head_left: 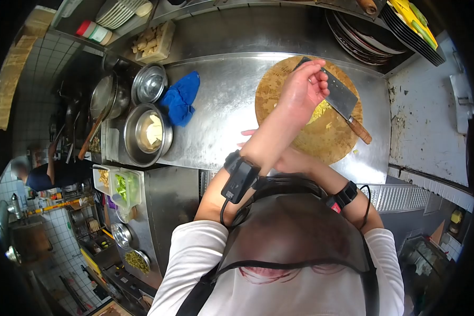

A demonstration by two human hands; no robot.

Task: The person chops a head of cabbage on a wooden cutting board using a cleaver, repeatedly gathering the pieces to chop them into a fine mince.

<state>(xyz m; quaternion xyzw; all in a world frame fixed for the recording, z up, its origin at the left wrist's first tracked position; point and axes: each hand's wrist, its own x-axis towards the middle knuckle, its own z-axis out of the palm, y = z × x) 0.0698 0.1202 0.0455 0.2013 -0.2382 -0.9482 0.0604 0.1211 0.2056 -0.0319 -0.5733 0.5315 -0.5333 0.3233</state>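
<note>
My left hand point(304, 87) is raised over the round wooden chopping board point(274, 89), beside the cleaver's blade. Its fingers are loosely curled and apart, with nothing visible in them. The cleaver point(341, 97) lies on the board, its wooden handle jutting past the lower right edge. Finely cut pale yellow pieces point(319, 111) sit next to the blade, partly covered by it. My forearms cross, the left above the right. Behind the left forearm, my right hand point(283, 160) is mostly hidden; a few outstretched fingers show over the steel counter point(221, 105), holding nothing visible.
Left on the counter are a blue cloth point(181, 97), a steel bowl point(167, 138) with pale chunks and another steel bowl point(149, 84). Containers of cut vegetables point(122, 187) stand nearer. Stacked dark plates point(353, 42) fill the shelf above. Another person point(42, 176) stands far left.
</note>
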